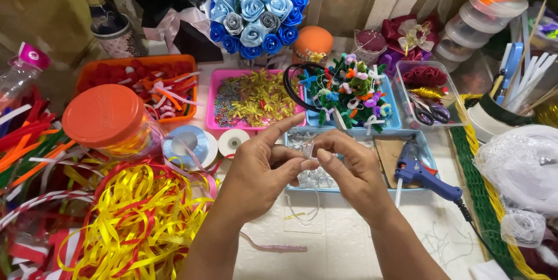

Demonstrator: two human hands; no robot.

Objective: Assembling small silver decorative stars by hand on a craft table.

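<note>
both your hands pinch a small clear piece over the blue tray

left hand [256, 178] & right hand [351, 172] fingers closed on the clear piece [308, 153], held above the blue tray [360, 188]; blue glue gun [421, 175] just right of them.

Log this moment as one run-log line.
left hand: pinching clear strip | right hand: pinching same strip | nearby: blue glue gun, yellow ribbons

Two hands [308, 169], one blue glue gun [421, 174], two ribbon spools [200, 145], one orange-lidded jar [107, 118], one blue rose bouquet [258, 9].
</note>
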